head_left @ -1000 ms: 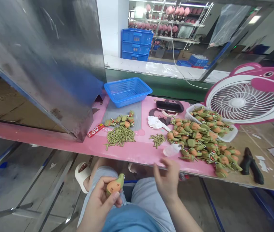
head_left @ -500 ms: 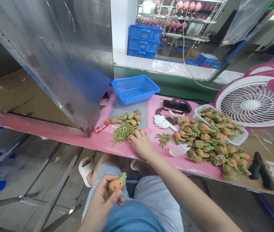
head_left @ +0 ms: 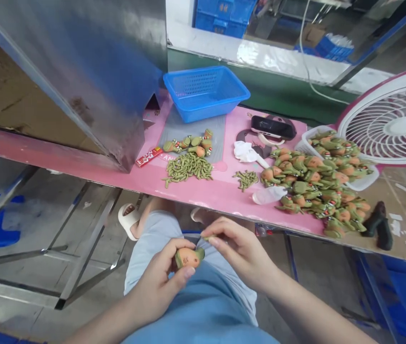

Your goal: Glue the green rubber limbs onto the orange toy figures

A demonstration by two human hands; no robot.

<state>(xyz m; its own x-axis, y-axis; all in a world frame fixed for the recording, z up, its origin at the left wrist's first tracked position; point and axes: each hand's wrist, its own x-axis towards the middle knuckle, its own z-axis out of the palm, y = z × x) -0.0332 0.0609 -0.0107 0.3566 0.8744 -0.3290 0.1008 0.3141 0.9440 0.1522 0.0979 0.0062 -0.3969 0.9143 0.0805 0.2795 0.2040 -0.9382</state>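
Note:
Above my lap, my left hand (head_left: 169,272) is closed around a small green and orange figurine (head_left: 190,258), with a dark spot on its orange part. Just to its right, my right hand (head_left: 237,246) pinches a small green piece (head_left: 207,237) between thumb and fingertips, close to the figurine but apart from it. On the pink table lies a pile of thin green pieces (head_left: 188,167), with several figurines (head_left: 196,142) behind it. A smaller heap of green pieces (head_left: 246,180) lies further right. A large pile of green and orange figurines (head_left: 306,181) covers the right side.
A blue basket (head_left: 206,102) stands at the back, beside a metal housing (head_left: 127,95). A phone (head_left: 272,127), a white tissue (head_left: 246,152), a clear bottle (head_left: 269,195) and a red packet (head_left: 149,156) lie on the table. A fan (head_left: 400,124) stands at the right.
My right hand has left the pile of green pieces and come back over my lap with one piece. My left hand has turned the figurine and moved slightly right. The view has tilted down.

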